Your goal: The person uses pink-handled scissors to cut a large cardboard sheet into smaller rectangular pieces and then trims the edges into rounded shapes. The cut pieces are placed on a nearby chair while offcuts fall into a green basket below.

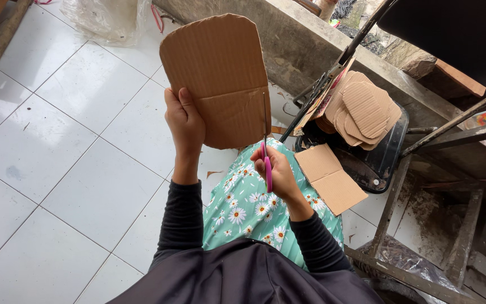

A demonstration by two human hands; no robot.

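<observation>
— Where's the cardboard sheet against your fingers?

— My left hand pinches its left edge, fingers closed on it. My right hand is wrapped round the pink-handled scissors, blades up into the bottom edge.

— Which way does it run?

— Long axis upright, rounded end on top, held above my flowered lap.

— And around you?

— White tiled floor; a stack of cut cardboard pieces on a black tray to the right, below a concrete ledge.
</observation>
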